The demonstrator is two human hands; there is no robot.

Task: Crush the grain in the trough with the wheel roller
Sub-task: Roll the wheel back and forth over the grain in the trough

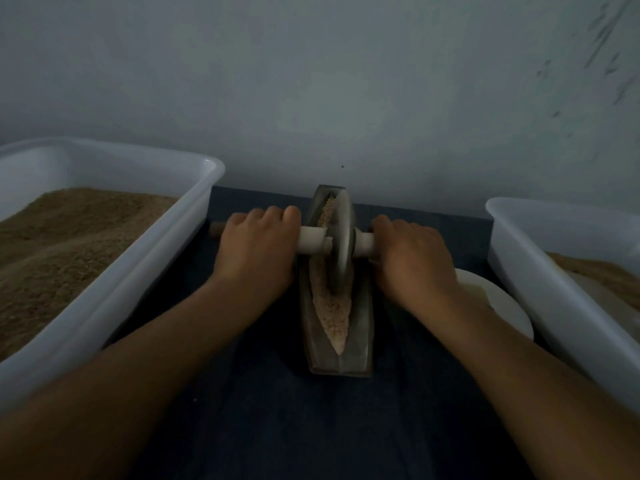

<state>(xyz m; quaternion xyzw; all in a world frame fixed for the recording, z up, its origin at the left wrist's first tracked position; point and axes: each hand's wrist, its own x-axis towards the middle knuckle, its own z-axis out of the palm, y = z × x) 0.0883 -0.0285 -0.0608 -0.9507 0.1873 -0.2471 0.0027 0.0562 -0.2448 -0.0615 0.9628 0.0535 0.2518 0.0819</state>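
Observation:
A narrow boat-shaped grey trough [360, 348] lies lengthwise on the dark blue table, straight ahead of me. Pale crushed grain [334, 317] fills its groove, with coarser grain at the far end. The grey wheel roller [341, 237] stands upright in the groove at about the middle of the trough. A white axle handle [313, 241] runs through the wheel. My left hand [258, 247] grips the handle on the left side. My right hand [412, 258] grips it on the right side.
A large white tub [156, 258] heaped with brown grain stands at the left. Another white tub [540, 271] with grain stands at the right. A white plate [498, 306] lies between the trough and the right tub. A grey wall rises close behind.

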